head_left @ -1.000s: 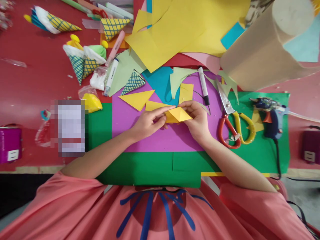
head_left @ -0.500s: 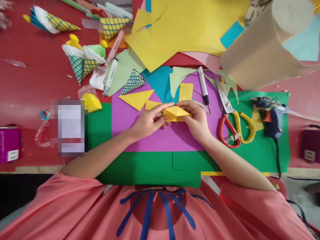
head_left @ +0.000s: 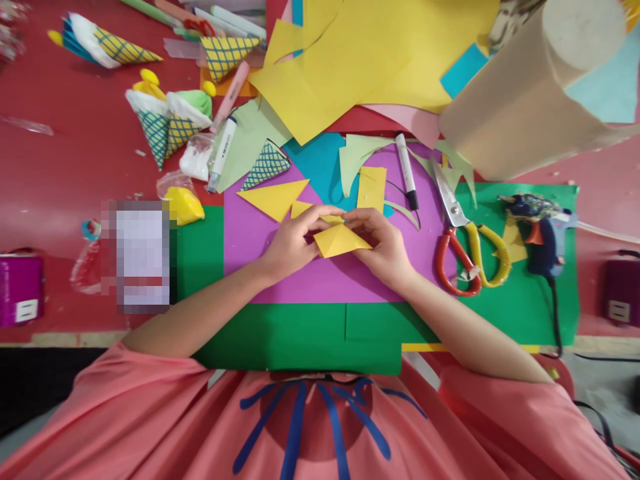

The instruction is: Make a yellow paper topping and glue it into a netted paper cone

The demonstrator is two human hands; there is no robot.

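Between my two hands is a folded piece of yellow paper, its creased, pointed face turned toward me. My left hand grips its left side with bent fingers. My right hand pinches its right side, and the fingertips of both hands nearly meet behind it. The paper hides part of the fingers. Just beyond my left hand lie a yellow paper triangle and a cone of green paper with a blue grid. A yellow rectangle of paper lies beyond my right hand.
Red-and-yellow-handled scissors and a hot glue gun lie to the right. A marker sits behind my right hand. Decorated paper cones and a bag of yellow material are at the left. A large paper roll lies back right.
The folded yellow paper has tilted and come slightly toward me, so its pointed face now hangs lower. My right hand has shifted a little left and nearer. Both hands keep their hold.
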